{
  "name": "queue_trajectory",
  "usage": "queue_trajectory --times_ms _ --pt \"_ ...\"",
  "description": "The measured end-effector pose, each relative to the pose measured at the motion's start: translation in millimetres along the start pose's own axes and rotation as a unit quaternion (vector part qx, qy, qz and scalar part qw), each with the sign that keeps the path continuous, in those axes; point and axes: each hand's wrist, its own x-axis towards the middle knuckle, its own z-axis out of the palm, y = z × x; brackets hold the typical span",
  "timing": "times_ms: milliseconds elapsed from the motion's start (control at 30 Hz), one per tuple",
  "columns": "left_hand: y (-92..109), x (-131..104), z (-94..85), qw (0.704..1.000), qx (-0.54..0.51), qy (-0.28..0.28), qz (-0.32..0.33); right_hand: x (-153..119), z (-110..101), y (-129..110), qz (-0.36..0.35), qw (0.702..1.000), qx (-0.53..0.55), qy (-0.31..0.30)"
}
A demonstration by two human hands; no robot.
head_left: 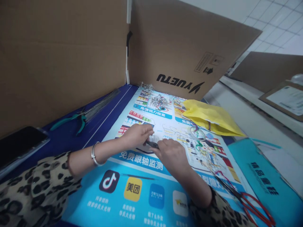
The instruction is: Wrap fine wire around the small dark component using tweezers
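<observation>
My left hand [142, 134], with a silver bangle at its wrist, is closed in a pinch over the printed sheet. A faint loop of thin wire [155, 138] shows at its fingertips. Close beside it, my right hand [172, 155] is wrapped round a dark-tipped tool [152, 144]. The tool's tip points at the left fingers; its handle is hidden in the palm, so its exact kind is unclear. Beneath both hands lies the blue and white printed sheet [139, 206]. A thin dark stick-like piece [139, 177] rests on it, nearer to me.
Teal-handled pliers [80, 121] and a bundle of thin wires [101, 105] lie left, near a phone [21, 151]. Tangled wire [159, 101], a tape roll [197, 134], a yellow bag [210, 116] and red-handled scissors [254, 206] lie around. Cardboard walls [184, 47] stand behind.
</observation>
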Motion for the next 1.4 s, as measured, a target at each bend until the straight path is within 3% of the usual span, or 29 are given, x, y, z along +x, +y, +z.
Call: queue_trajectory --times_ms 300,533,667,800,900,1067,1400 --pt "5 -4 -0.2 0.989 0.144 -0.017 0.028 4 -14 -2 0.075 0.977 0.082 -0.181" --pt "-1 -5 2.4 0.959 0.258 -0.059 0.104 6 -18 3 0.077 0.957 0.145 -0.24" --pt "-1 -3 -0.7 0.957 0.271 -0.043 0.089 6 -15 3 0.066 0.963 0.147 -0.217" --pt "-3 3 -9.8 0.983 0.178 -0.011 0.033 7 -8 7 0.054 0.978 0.123 -0.159" --pt "-10 8 -15.6 0.994 0.109 -0.016 0.024 7 0 15 0.097 0.974 0.157 -0.135" --pt "-16 10 -15.8 0.997 0.069 -0.023 0.031 9 8 25 0.143 0.957 0.209 -0.145" --pt "-12 8 -9.7 0.992 0.103 -0.022 0.066 8 15 19 0.133 0.949 0.234 -0.165"
